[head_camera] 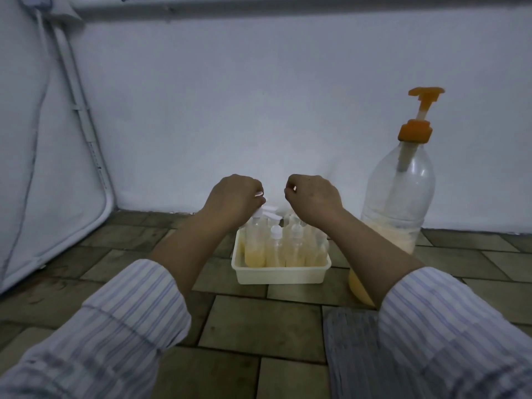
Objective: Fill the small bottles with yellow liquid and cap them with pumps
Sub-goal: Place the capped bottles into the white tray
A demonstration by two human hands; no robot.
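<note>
Several small bottles (pixel 275 249) stand upright in the cream tray (pixel 280 273) on the tiled floor (pixel 259 321), long axes vertical, necks up, yellow liquid filling roughly the lower third of each. I cannot count them exactly; they crowd together and my forearms cover the back rows. White pumps (pixel 275 232) sit on the ones I can see, the nozzles at the rear pointing roughly toward the right, though blur keeps me from being sure of each. My left hand (pixel 234 198) is over the back left corner of the tray, fingers curled down, fingertips on the white pump head (pixel 258 212) of the rear left bottle; the grip looks like a pinch around the top. My right hand (pixel 312 197) is raised above the back right of the tray, fingers curled in toward the palm; whether it holds something small I cannot tell, since the fingers hide the inside. The two hands are near each other but apart, with wall showing between them. Large clear bottle (pixel 398 197) stands upright just to the right of the tray, near the white wall (pixel 259 96), orange pump (pixel 417 122) on top with its spout pointing left, yellow liquid low in the base. Both sleeves (pixel 121 326) are striped and pushed up the forearm.
</note>
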